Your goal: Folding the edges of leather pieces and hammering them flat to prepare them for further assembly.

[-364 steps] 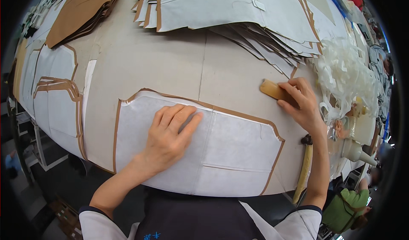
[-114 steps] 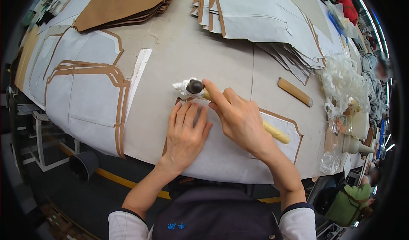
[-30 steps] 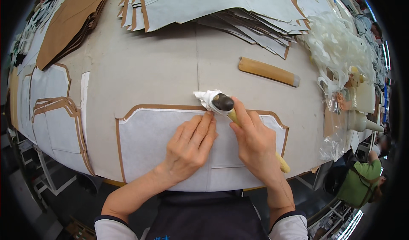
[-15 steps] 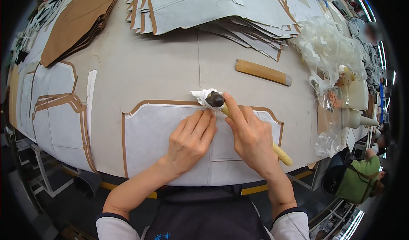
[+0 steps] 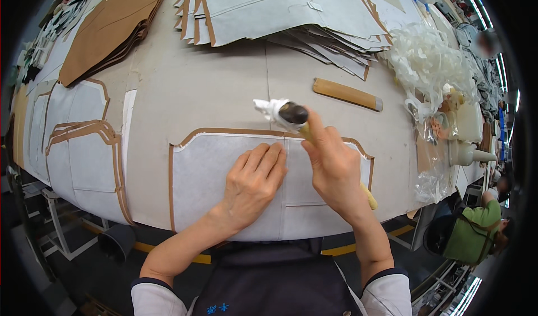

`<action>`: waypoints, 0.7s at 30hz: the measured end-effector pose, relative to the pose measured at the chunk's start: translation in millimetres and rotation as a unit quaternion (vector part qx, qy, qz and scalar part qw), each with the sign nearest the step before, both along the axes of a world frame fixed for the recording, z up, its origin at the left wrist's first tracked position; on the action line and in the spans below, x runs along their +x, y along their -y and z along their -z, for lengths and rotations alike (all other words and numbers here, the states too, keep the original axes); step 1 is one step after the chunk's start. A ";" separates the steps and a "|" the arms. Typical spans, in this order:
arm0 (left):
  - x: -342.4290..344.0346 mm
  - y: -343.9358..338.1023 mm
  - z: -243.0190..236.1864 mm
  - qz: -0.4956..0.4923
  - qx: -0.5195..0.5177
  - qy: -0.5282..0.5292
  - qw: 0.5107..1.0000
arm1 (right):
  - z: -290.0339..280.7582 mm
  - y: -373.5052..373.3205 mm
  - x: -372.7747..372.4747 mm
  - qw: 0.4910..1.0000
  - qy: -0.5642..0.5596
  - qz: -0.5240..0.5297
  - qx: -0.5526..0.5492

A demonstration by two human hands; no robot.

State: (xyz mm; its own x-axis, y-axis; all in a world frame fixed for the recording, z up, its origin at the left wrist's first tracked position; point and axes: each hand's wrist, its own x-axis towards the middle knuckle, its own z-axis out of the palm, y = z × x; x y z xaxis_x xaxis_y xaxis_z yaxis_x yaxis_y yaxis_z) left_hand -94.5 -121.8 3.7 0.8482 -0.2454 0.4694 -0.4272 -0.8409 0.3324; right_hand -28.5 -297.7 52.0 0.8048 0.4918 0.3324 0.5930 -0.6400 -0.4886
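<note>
A white fabric panel [image 5: 213,176] with folded brown edges lies flat in front of me, a seam running down its middle. My left hand [image 5: 253,176] rests on the panel with its fingers stretched out flat, their tips by the seam just below the brown top edge. My right hand [image 5: 337,176] is wrapped round the yellow handle of a hammer [image 5: 294,114]. Its dark head, with white wrapping on one end, hangs over the table just beyond the panel's top edge. Part of the handle is hidden behind my hand; its end shows by my wrist.
Stacked white panels [image 5: 269,10] lie at the far side, brown pieces [image 5: 106,24] at the far left. More brown-edged panels [image 5: 92,165] sit at left. A wooden strip [image 5: 346,94], plastic bags [image 5: 431,64] and a nozzle bottle [image 5: 464,154] are at right. A person in green [image 5: 476,232] is lower right.
The hammer head has lifted off the panel's top edge and tilted, with my right hand rising slightly. My left hand stays flat on the panel.
</note>
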 end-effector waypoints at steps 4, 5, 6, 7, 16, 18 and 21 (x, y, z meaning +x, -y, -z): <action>-3.3 -6.0 3.9 0.011 -0.003 -0.005 1.000 | 15.0 2.3 -6.1 0.997 -0.032 -0.030 -0.066; -4.4 -7.0 2.7 0.011 -0.003 -0.007 1.000 | 10.6 1.9 -3.7 0.997 -0.034 -0.031 -0.066; -4.4 -8.0 0.4 0.014 -0.005 -0.009 1.000 | 7.1 1.0 0.0 0.999 -0.025 -0.019 -0.043; -5.2 -8.5 -0.7 0.018 -0.007 -0.012 1.000 | 5.5 0.3 1.3 1.000 -0.017 -0.007 -0.020; -4.7 -5.8 1.5 0.010 -0.025 -0.022 0.999 | -0.3 17.0 0.9 0.994 -0.105 -0.033 0.012; -4.2 -4.2 -0.4 0.013 -0.023 -0.025 0.999 | -1.4 33.0 3.7 0.996 -0.034 0.036 0.073; -3.4 -1.1 -5.9 0.013 -0.026 -0.037 0.999 | -5.5 59.2 -1.5 0.990 -0.057 0.103 0.075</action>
State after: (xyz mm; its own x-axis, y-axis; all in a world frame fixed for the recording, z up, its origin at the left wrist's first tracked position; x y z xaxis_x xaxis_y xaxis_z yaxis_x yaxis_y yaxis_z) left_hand -98.0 -120.7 9.7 0.8746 -0.2455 0.4181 -0.4217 -0.8105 0.4064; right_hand -30.0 -356.9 57.5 0.9196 0.2648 0.2903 0.3924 -0.6572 -0.6435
